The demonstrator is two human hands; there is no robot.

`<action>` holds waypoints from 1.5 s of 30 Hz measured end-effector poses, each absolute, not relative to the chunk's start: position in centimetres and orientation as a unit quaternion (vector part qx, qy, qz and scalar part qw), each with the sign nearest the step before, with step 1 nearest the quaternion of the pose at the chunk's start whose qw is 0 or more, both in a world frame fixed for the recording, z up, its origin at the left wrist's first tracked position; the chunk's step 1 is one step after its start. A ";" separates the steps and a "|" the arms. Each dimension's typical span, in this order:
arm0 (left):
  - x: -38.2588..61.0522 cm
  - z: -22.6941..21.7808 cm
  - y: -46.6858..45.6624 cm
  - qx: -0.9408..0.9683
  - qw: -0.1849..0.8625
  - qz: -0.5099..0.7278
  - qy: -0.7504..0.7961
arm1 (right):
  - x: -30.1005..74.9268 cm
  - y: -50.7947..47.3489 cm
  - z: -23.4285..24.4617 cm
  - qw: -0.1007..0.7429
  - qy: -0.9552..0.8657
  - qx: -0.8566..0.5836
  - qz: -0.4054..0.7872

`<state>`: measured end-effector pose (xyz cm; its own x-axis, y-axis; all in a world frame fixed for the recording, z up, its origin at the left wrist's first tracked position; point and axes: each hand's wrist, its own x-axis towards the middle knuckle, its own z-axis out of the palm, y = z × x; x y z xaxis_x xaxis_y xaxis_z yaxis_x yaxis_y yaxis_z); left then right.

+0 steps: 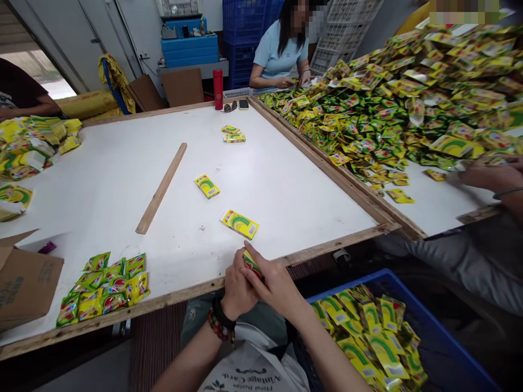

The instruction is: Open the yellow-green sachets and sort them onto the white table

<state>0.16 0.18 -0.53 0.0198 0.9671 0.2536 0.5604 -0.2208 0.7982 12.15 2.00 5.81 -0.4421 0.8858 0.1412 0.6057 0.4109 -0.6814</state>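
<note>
At the table's near edge, both hands close around a small yellow, green and red packet [252, 263]; much of it is hidden by fingers. My left hand [237, 286], beaded bracelet at the wrist, wraps it from the left. My right hand [274, 280] lies over it from the right. Just beyond my fingertips is a flat yellow box [240, 224] with a green arc and a barcode. A similar yellow box [207, 186] lies farther off, and a pair of yellow packs [234, 138] farther still. To the left, several green and yellow candy sachets [114, 283] are grouped near the edge.
A wooden strip [161, 188] lies on the white table [286, 179]. At left stands a cardboard box [30, 286]; at right, a blue crate [461, 354] holds yellow boxes. Co-workers sit around a large sachet heap [379, 109]. A red flask [218, 89] stands at the back.
</note>
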 end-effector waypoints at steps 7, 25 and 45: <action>-0.1 -0.8 -0.4 0.679 0.253 0.439 0.531 | 12.9 0.8 6.6 0.197 -0.859 -0.429 0.200; -0.5 -0.2 0.9 0.313 0.406 0.648 0.563 | 7.8 11.9 1.4 0.200 -0.762 -0.525 0.322; 1.1 -0.8 -0.3 0.626 0.138 0.542 0.544 | 10.5 1.0 4.9 0.481 -0.457 -0.431 0.611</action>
<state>1.07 -0.28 -0.78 -0.1792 0.8300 0.5283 0.5313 -0.3702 0.7620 10.53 1.01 4.88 -0.1643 0.9826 -0.0865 -0.1934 -0.1181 -0.9740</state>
